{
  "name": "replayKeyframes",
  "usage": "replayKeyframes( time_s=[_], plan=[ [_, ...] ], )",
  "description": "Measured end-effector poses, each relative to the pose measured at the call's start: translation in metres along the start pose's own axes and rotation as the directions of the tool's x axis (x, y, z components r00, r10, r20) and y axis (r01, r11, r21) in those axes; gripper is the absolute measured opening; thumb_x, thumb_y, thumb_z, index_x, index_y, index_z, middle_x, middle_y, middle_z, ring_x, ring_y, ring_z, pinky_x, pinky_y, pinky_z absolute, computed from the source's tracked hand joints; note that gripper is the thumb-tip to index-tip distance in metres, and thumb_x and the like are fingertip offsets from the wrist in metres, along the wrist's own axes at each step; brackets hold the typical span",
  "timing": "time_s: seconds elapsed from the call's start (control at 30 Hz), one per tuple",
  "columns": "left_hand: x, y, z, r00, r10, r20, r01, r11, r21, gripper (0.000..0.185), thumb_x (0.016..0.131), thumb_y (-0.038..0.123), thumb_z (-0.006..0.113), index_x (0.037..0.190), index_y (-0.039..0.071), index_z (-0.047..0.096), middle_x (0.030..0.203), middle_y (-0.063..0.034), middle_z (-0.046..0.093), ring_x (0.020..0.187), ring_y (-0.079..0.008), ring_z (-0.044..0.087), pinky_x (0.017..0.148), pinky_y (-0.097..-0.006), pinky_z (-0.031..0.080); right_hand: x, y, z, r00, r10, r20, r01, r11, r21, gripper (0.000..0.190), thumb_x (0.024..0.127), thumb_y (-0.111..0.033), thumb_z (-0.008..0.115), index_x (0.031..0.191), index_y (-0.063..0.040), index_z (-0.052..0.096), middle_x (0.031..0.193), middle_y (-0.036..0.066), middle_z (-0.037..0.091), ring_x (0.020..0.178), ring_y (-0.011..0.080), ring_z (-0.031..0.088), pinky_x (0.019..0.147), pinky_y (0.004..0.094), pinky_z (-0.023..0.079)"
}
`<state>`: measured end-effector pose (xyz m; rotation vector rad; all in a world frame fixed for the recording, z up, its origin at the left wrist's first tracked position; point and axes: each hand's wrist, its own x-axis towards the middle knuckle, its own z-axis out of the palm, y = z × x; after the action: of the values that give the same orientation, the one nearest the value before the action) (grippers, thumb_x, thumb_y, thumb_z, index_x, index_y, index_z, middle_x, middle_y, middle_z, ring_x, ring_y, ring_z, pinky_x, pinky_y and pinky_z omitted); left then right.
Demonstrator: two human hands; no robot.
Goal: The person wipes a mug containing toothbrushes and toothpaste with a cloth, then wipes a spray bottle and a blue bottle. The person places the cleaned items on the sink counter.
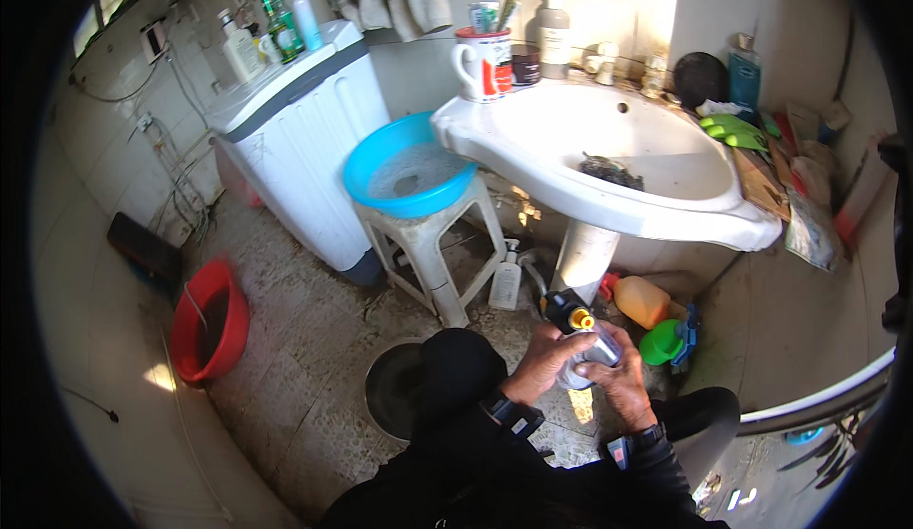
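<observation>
Both hands hold a clear plastic spray bottle [598, 349] with a black head and a yellow nozzle, in front of the washbasin's pedestal. My left hand [546, 361] grips its left side, the thumb lying across the upper body. My right hand [619, 379] wraps the right side, its thumb on the lower front. The bottle leans, with its head pointing away from me. Just beyond the right hand lie an orange bottle [642, 301] and a green container [661, 342] with a blue part.
A white washbasin [528, 172] holds a dark clump [612, 171]. A blue basin [417, 204] of sudsy water rests on a plastic stool [421, 251], beside a white washing machine [307, 129]. On the floor are a red tub [239, 315], a round metal pan [378, 400] and a pump bottle [506, 283].
</observation>
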<state>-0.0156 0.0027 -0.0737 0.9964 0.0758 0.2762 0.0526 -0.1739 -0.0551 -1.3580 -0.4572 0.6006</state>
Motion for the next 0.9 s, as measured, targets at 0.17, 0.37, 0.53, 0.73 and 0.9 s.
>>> replayKeyframes(
  time_s=[0.17, 0.37, 0.53, 0.73, 0.9],
  plan=[
    [-0.007, 0.012, 0.002, 0.998, 0.028, -0.054, -0.025, 0.998, 0.060, 0.040, 0.103, 0.018, 0.089, 0.137, -0.002, 0.078, 0.126, -0.0067, 0.081, 0.117, -0.0150, 0.075, 0.105, -0.0350, 0.060, -0.004, -0.001, 0.003, 0.995, 0.080, 0.055, -0.076, 0.995, -0.066, 0.076, 0.084, 0.002, 0.093, 0.154, 0.002, 0.062, 0.136, 0.011, 0.076, 0.126, 0.0222, 0.072, 0.108, 0.0375, 0.060],
    [-0.015, 0.052, -0.002, 0.972, 0.232, -0.023, -0.226, 0.962, 0.154, 0.028, 0.100, 0.007, 0.087, 0.126, -0.001, 0.079, 0.123, -0.0079, 0.081, 0.112, -0.0163, 0.076, 0.104, -0.0353, 0.061, -0.004, -0.014, -0.018, 0.989, 0.144, 0.010, -0.142, 0.980, -0.142, 0.044, 0.087, 0.005, 0.085, 0.130, 0.005, 0.075, 0.113, 0.010, 0.082, 0.103, 0.0201, 0.077, 0.098, 0.0365, 0.063],
    [-0.027, 0.086, 0.000, 0.958, 0.288, 0.015, -0.271, 0.881, 0.388, 0.024, 0.094, 0.002, 0.084, 0.118, -0.001, 0.080, 0.119, -0.0108, 0.081, 0.110, -0.0183, 0.076, 0.103, -0.0373, 0.061, -0.005, -0.026, -0.027, 0.998, 0.069, 0.010, -0.068, 0.930, 0.362, 0.033, 0.091, 0.008, 0.077, 0.124, 0.003, 0.077, 0.111, 0.010, 0.083, 0.099, 0.0195, 0.079, 0.096, 0.0358, 0.064],
    [-0.034, 0.104, 0.022, 0.968, 0.039, 0.246, -0.136, 0.911, 0.390, 0.043, 0.087, -0.004, 0.081, 0.129, 0.000, 0.076, 0.131, -0.0104, 0.078, 0.112, -0.0156, 0.074, 0.098, -0.0352, 0.062, -0.010, -0.020, -0.028, 0.991, 0.100, 0.087, -0.130, 0.865, 0.484, 0.035, 0.094, 0.005, 0.075, 0.129, 0.003, 0.076, 0.117, 0.011, 0.083, 0.106, 0.0201, 0.080, 0.102, 0.0362, 0.063],
    [-0.017, 0.120, 0.038, 0.924, -0.024, 0.381, -0.204, 0.812, 0.547, 0.048, 0.083, -0.003, 0.087, 0.130, 0.002, 0.077, 0.127, -0.0069, 0.079, 0.114, -0.0164, 0.073, 0.102, -0.0350, 0.059, -0.004, -0.007, -0.027, 0.982, 0.080, 0.171, -0.155, 0.858, 0.490, 0.052, 0.090, 0.008, 0.069, 0.143, 0.006, 0.071, 0.128, 0.014, 0.081, 0.117, 0.0236, 0.080, 0.109, 0.0387, 0.063]
  ],
)
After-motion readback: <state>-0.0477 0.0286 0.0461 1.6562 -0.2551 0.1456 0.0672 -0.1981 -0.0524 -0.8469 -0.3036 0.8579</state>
